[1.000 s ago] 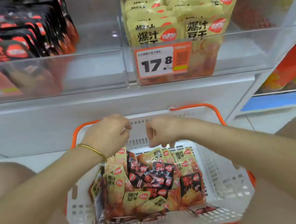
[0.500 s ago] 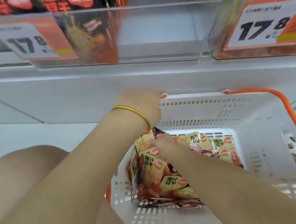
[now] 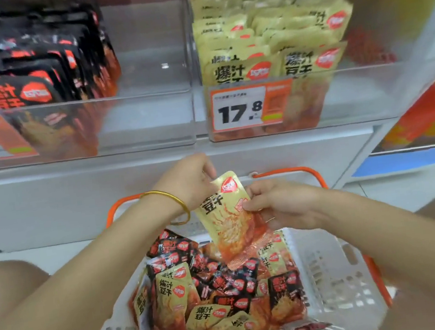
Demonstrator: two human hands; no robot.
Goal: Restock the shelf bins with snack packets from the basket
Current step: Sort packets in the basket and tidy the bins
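A person crouched before a store shelf holds one yellow snack packet (image 3: 230,219) above a white basket (image 3: 336,268) with orange handles, the left hand (image 3: 190,181) pinching the packet's top corner and the right hand (image 3: 276,207) gripping its right edge, so that both hands are closed on the same packet. It hangs clear of the heap of yellow and black packets (image 3: 215,292) that fills the basket between the person's knees. Above, two clear bins stand side by side on the shelf: the left bin (image 3: 148,124) holds black packets stacked only at its left end, with bare space on its right, while the right bin (image 3: 369,94) carries rows of yellow packets (image 3: 270,32) behind a price tag (image 3: 244,107) reading 17.8. The step in hand appears to be the pick and sort, with one packet lifted and squared up between the hands. The next move would seem to call for raising it over the front wall of the right bin, where the matching yellow stock stands, and sliding it upright into a row; the basket's load suggests much of the restocking remains.
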